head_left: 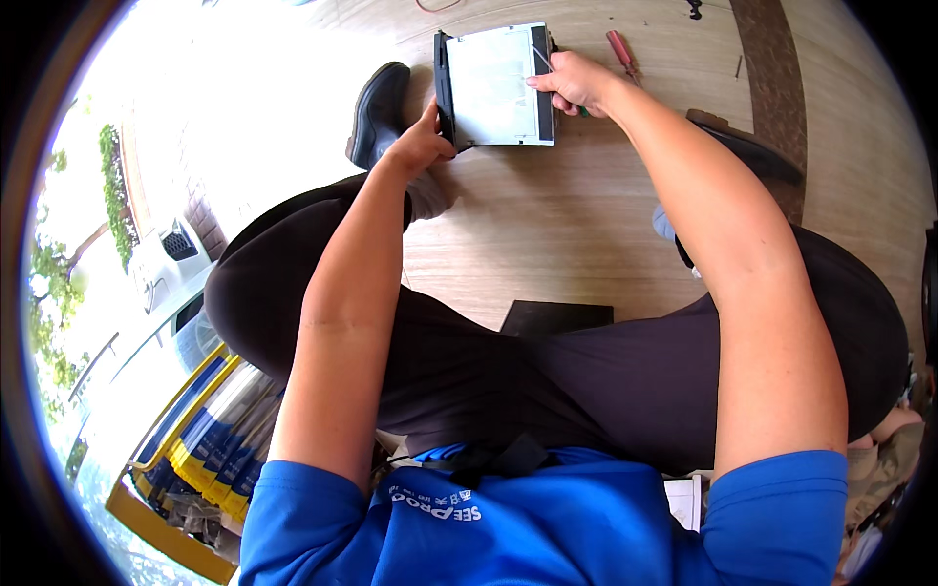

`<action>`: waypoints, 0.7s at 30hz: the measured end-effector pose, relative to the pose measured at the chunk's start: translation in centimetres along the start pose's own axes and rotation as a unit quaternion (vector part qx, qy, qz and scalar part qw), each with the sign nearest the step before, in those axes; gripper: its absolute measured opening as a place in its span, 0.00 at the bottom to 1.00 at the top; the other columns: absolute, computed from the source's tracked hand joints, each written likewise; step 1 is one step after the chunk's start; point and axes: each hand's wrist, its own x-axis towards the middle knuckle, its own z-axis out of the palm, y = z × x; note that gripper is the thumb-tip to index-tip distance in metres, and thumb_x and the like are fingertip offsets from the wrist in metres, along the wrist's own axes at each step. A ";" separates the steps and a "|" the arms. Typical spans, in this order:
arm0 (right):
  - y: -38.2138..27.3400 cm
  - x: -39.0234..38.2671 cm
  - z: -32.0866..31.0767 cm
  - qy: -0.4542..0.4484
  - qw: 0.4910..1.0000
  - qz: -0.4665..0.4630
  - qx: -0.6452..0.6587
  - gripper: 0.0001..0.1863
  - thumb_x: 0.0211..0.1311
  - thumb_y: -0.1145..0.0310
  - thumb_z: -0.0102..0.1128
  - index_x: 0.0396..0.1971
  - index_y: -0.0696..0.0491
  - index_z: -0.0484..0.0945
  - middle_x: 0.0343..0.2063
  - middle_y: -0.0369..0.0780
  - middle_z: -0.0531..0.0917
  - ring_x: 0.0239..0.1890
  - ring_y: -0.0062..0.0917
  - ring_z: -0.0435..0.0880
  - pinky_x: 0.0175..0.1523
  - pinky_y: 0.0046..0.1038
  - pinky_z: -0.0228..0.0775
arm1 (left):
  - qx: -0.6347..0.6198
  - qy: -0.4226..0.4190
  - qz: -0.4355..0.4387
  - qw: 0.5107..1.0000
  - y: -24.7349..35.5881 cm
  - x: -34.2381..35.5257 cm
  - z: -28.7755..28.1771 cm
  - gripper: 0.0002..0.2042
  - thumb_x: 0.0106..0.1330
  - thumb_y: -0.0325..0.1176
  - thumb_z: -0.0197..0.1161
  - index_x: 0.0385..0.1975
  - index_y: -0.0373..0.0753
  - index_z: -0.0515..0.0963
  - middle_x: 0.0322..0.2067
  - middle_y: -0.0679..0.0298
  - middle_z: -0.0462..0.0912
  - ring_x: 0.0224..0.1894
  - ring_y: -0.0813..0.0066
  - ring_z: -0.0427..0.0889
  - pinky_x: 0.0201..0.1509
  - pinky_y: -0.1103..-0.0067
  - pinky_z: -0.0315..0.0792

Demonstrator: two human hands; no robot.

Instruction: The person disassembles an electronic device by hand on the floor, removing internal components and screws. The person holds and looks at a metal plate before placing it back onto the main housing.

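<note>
A boxy metal electronic unit [493, 93] with a pale top and a black front panel is held over the floor, between my feet. My left hand [420, 146] is closed around the near end of its black panel, at the left side. My right hand [576, 83] is at the unit's right edge, thumb reaching onto the top. In its curled fingers is a slim tool, apparently a screwdriver [541, 59]; a thin shaft shows above the hand and a bit of green below. Its tip cannot be made out clearly.
A red-handled screwdriver [618, 47] lies on the floor right of the unit. My dark boot [381, 115] stands at the left, my other shoe [747, 148] at the right. A flat black panel [557, 317] lies nearer me. A yellow rack [210, 430] of packets stands lower left.
</note>
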 end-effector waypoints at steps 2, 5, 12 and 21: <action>0.2 0.0 0.2 0.025 0.999 0.004 -0.030 0.14 0.65 0.65 0.60 0.39 0.59 0.71 0.21 0.33 0.72 0.16 0.15 0.67 0.17 0.22 0.56 | 0.013 0.005 0.005 1.000 -0.3 0.4 -0.1 0.52 0.50 0.10 0.54 0.73 0.60 0.40 0.47 0.63 0.67 0.44 0.73 0.72 0.46 0.76 0.72; 0.4 0.1 0.4 0.030 0.999 -0.014 -0.036 0.15 0.65 0.65 0.60 0.41 0.62 0.71 0.20 0.35 0.72 0.14 0.17 0.65 0.16 0.24 0.56 | 0.041 0.015 0.002 0.999 -0.7 1.0 -0.5 0.52 0.49 0.10 0.54 0.73 0.59 0.40 0.47 0.62 0.69 0.44 0.72 0.72 0.45 0.78 0.72; 0.0 0.8 0.5 0.094 0.981 0.005 -0.168 0.16 0.64 0.65 0.61 0.34 0.67 0.74 0.17 0.43 0.76 0.12 0.25 0.69 0.15 0.28 0.58 | 0.060 0.017 0.010 0.998 -0.3 1.0 0.2 0.53 0.47 0.10 0.55 0.73 0.56 0.41 0.45 0.60 0.71 0.41 0.72 0.73 0.42 0.80 0.72; -1.8 0.6 0.5 0.056 0.980 0.080 -0.173 0.17 0.66 0.59 0.58 0.35 0.60 0.72 0.17 0.39 0.72 0.13 0.22 0.65 0.18 0.31 0.59 | 0.030 0.019 0.016 0.999 -0.5 0.8 -0.1 0.52 0.48 0.10 0.56 0.73 0.57 0.42 0.47 0.61 0.71 0.45 0.71 0.74 0.43 0.79 0.73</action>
